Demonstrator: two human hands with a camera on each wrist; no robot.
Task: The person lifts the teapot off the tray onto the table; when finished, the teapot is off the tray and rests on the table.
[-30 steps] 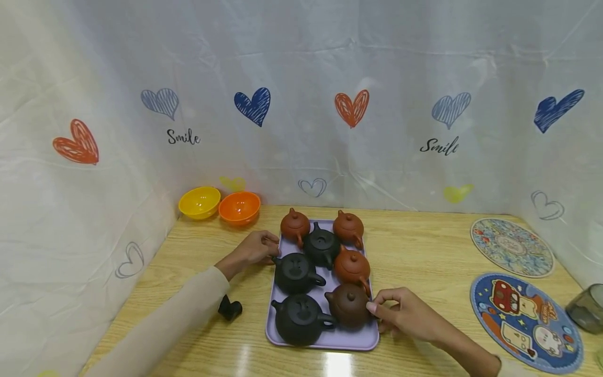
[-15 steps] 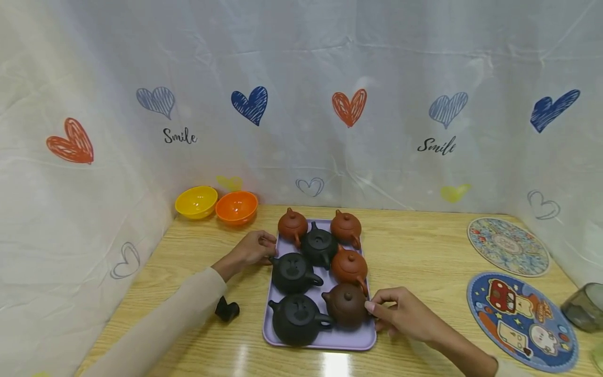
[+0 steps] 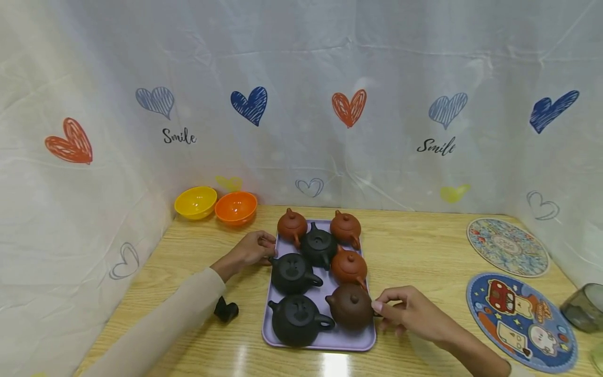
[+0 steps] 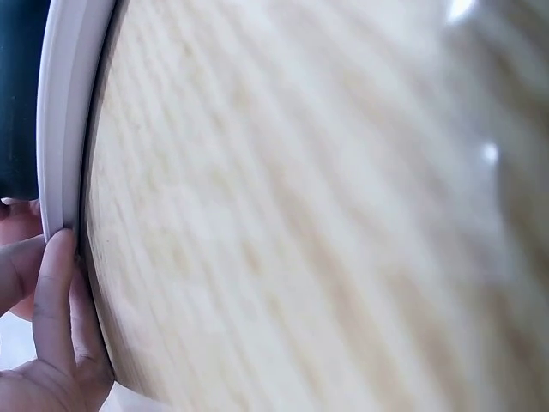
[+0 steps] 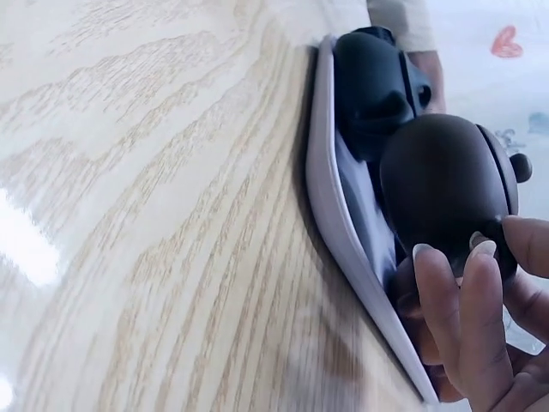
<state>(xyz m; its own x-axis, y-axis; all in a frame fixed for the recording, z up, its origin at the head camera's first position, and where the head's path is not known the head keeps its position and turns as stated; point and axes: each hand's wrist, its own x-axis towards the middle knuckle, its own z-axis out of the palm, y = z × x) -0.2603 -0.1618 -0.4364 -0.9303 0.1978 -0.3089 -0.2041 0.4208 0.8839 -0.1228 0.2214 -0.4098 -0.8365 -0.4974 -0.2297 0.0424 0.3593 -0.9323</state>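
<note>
A lilac tray (image 3: 348, 343) carries several small clay teapots. My right hand (image 3: 414, 314) pinches the handle of the dark brown teapot (image 3: 350, 311) at the tray's near right corner. In the right wrist view this teapot (image 5: 442, 180) sits by the tray rim, with thumb and fingertips at its handle. My left hand (image 3: 249, 248) holds the tray's left edge; the left wrist view shows fingers against the tray rim (image 4: 62, 129). Black teapots (image 3: 296, 322) stand along the left and centre. Reddish-brown teapots (image 3: 349, 267) are at the back and right.
A yellow bowl (image 3: 196, 202) and an orange bowl (image 3: 236, 207) stand at the back left. A small black object (image 3: 227, 311) lies beside my left forearm. Right of the tray are two round mats, one floral (image 3: 507, 247), one blue (image 3: 522, 322), and a dark cup (image 3: 584, 308).
My right hand has shifted slightly right, and the dark brown teapot has moved a little right with it, its handle now showing. The left hand stays at the tray edge.
</note>
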